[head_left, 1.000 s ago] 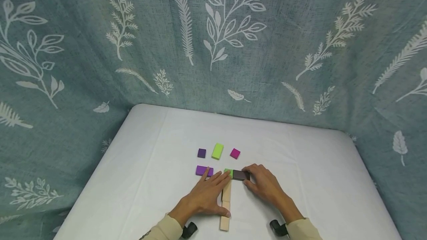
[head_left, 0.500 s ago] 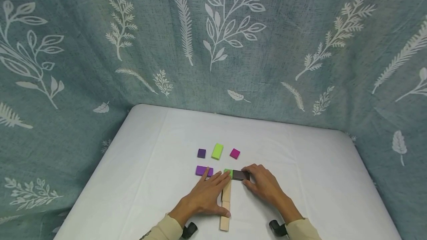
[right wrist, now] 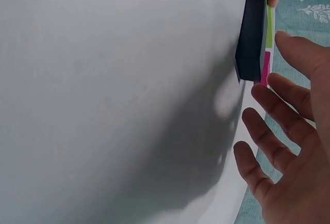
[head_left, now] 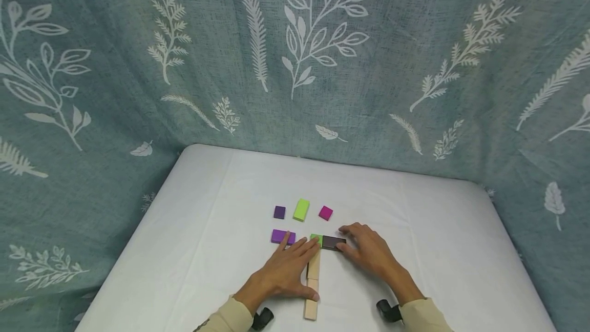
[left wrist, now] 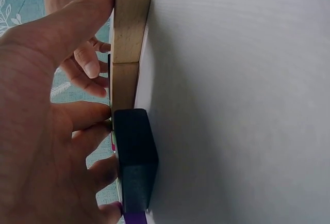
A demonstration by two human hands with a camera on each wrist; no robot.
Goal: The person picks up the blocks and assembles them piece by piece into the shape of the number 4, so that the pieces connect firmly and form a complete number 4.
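My left hand [head_left: 287, 273] lies spread over a row of wooden blocks [head_left: 311, 309], its thumb on the near part. Its fingertips reach a green block [head_left: 315, 238] at the far end, and one finger overlaps a purple block [head_left: 279, 236]. Beneath those fingers, the left wrist view shows a dark teal block [left wrist: 135, 157], hidden by the hand in the head view. A dark grey block [head_left: 332, 243] sits against the green one's right side. Beside it is my right hand [head_left: 373, 252], fingers spread and holding nothing; the right wrist view shows a gap to the block.
Beyond the row lie a dark purple square block [head_left: 279, 212], a lime block [head_left: 301, 210] and a magenta block [head_left: 325, 213]. The white table [head_left: 221, 209] is bordered by a patterned teal curtain [head_left: 258, 117]. Black wrist devices [head_left: 388, 311] show at both sleeves.
My right hand has let go of the dark grey block and opened, shifting slightly right. The left hand and the blocks stay in place.
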